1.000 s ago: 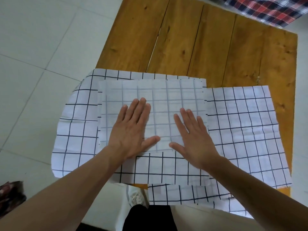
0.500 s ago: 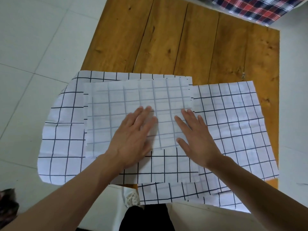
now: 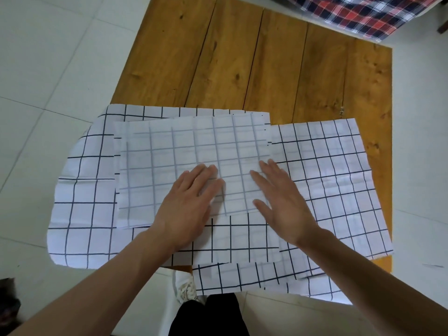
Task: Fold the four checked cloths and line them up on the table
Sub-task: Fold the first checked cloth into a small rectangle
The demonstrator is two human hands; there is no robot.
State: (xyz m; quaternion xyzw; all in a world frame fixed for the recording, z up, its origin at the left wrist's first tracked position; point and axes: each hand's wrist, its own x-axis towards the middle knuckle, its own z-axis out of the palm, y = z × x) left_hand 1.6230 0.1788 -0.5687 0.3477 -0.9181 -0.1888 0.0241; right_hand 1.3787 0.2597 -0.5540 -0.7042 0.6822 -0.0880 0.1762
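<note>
**Checked cloth pressed flat mid-fold**

The checked cloth on top, a white square of thin fabric showing its pale grey-lined reverse [image 3: 194, 161], lay folded over on a pile of other white, black-lined checked cloths [image 3: 327, 180] spread across the near end of the orange-brown plank desk [image 3: 242, 64]. Both hands lay flat on it, fingers straight and together, gripping nothing: the left hand [image 3: 186, 204] over its near middle, the right hand [image 3: 281, 202] on its near right corner, the two hands a little apart.

The step in hand looked like smoothing a fold. To do it well, the palms should sweep outward from the middle toward the edges, so trapped air and wrinkles run out instead of bunching. The far and right edges appeared roughly square with each other; the left edge showed a slight offset between layers, worth aligning before creasing. Pressure should stay light enough that the loose cloths beneath do not slide, since several overhung the near and left desk edges above the white floor tiles [image 3: 48, 69]. A red-and-blue plaid fabric [image 3: 363, 13] lay beyond the far corner, well apart.
</note>
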